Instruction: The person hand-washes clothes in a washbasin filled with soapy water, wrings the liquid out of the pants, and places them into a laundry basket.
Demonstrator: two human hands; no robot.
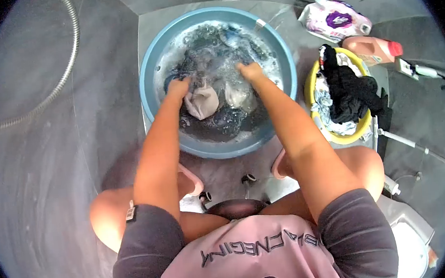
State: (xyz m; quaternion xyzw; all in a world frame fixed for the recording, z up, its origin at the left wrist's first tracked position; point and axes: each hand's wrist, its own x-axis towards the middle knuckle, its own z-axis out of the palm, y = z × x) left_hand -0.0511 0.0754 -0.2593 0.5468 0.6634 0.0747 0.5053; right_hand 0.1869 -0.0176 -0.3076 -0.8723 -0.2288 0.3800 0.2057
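A large blue basin [147, 87] of sudsy water holds soaking dark clothes [224, 124]. A pale beige piece of cloth [202, 103] bulges out of the water between my hands, and a second whitish patch of cloth [239, 97] shows to its right. My left hand [178, 86] is closed at the left side of the basin, with dark wet cloth bunched at its fingers. Closer to the right side, my right hand [250, 72] is also closed on dark wet cloth at the water's surface. Suds and water partly hide the fingertips of both.
Right of the basin stands a yellow basket [310, 86] heaped with black and light clothes [350, 93]. Behind it are a pink bottle with a red cap [373, 49] and a white-purple detergent bag [336, 19]. A shower hose [70, 62] hangs at left; a toilet [409, 249] is lower right.
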